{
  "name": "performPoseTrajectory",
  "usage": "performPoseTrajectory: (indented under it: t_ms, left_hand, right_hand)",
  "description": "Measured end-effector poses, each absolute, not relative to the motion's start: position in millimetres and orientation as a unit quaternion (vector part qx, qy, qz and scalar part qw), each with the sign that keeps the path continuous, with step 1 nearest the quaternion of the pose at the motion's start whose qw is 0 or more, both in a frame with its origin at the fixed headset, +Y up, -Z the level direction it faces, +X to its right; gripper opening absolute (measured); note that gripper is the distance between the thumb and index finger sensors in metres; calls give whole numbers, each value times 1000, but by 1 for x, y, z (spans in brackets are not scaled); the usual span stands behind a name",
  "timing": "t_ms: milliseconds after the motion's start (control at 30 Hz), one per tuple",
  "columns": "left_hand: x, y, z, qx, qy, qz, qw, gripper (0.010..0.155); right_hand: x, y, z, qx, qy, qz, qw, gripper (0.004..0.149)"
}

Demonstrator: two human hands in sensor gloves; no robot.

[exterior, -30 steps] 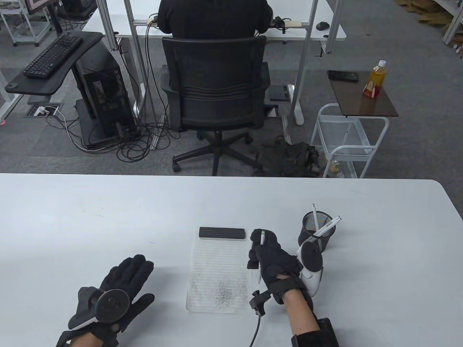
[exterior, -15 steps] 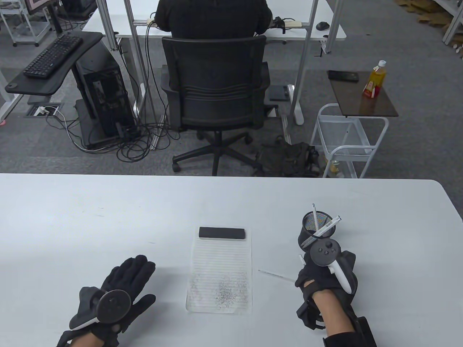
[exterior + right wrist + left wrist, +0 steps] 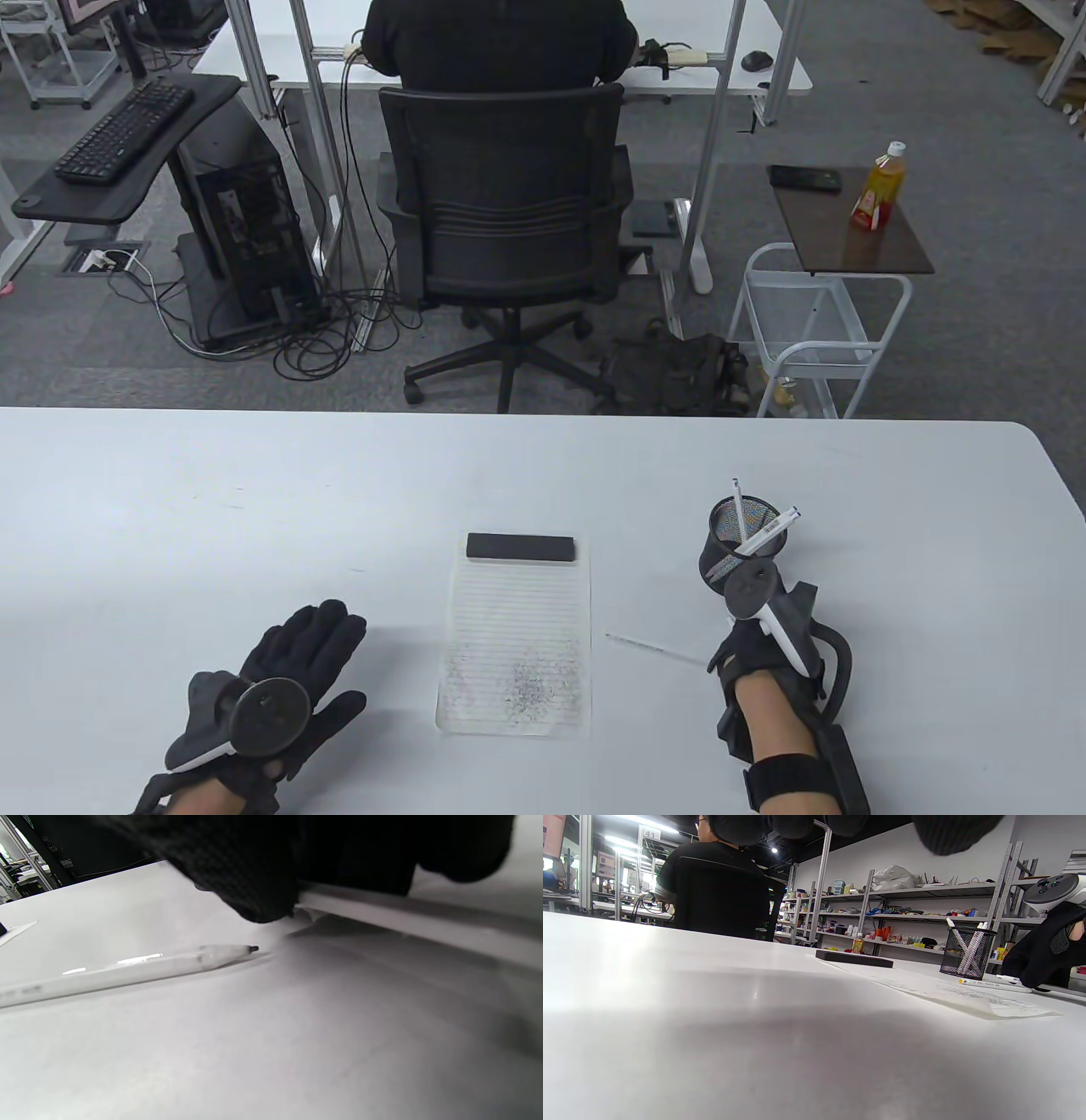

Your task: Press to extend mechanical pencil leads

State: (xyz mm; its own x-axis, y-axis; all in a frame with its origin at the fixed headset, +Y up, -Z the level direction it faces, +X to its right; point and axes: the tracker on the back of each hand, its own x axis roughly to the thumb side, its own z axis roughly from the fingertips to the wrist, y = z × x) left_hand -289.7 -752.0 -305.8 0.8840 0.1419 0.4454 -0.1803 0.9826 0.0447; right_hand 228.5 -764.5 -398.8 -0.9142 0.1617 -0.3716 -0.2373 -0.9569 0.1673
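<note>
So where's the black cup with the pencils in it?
In the table view the black mesh cup stands on the right side of the white table, just beyond the right hand and right of the lined paper.

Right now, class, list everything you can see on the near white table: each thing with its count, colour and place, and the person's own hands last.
Table: one, white, across the foreground.
Paper sheet: one, white, lined, with grey marks low on it, at table centre.
Black block: one, black, on the top edge of the sheet.
Pen cup: one, black mesh, right of the sheet.
Pencils in the cup: at least two, white, leaning.
Pencils on the table: two, white, right of the sheet; one lies free, the other is under the right hand.
Left hand: black glove, flat on the table, left of the sheet.
Right hand: black glove, fingers down on a pencil.
</note>
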Motion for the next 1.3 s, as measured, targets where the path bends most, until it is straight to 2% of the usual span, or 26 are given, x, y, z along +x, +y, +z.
performPoseTrajectory:
  t_ms: [367, 567, 633, 733, 900, 933, 1033, 1100, 1300]
  left_hand:
    - [-283, -748, -303, 53, -240, 78, 966, 81]
    - [-286, -750, -304, 46, -234, 79, 968, 81]
    - [-288, -751, -305, 46, -231, 82, 968, 81]
    - [-288, -750, -305, 44, -231, 82, 968, 81]
    - [-289, -749, -306, 47, -230, 85, 968, 81]
    - [-289, -749, -306, 47, -230, 85, 968, 81]
    - [-290, -749, -306, 46, -227, 83, 969, 81]
    - [-291, -750, -306, 44, -225, 83, 970, 81]
    - [-293, -752, -308, 38, -220, 85, 971, 81]
  right_hand:
    - [229, -768, -403, -173, 90, 978, 70, 49]
    - [235, -767, -401, -173, 94, 976, 90, 48]
    - [240, -762, -398, -176, 80, 975, 107, 52]
    - [251, -741, -390, -187, 26, 973, 134, 51]
    - [262, -681, -387, -174, -84, 971, 144, 51]
    - [262, -676, -388, -173, -89, 970, 143, 52]
    - [254, -650, -408, -168, -85, 972, 138, 60]
    - [247, -643, -426, -170, -79, 972, 139, 63]
    - [227, -655, -476, -187, -32, 974, 126, 61]
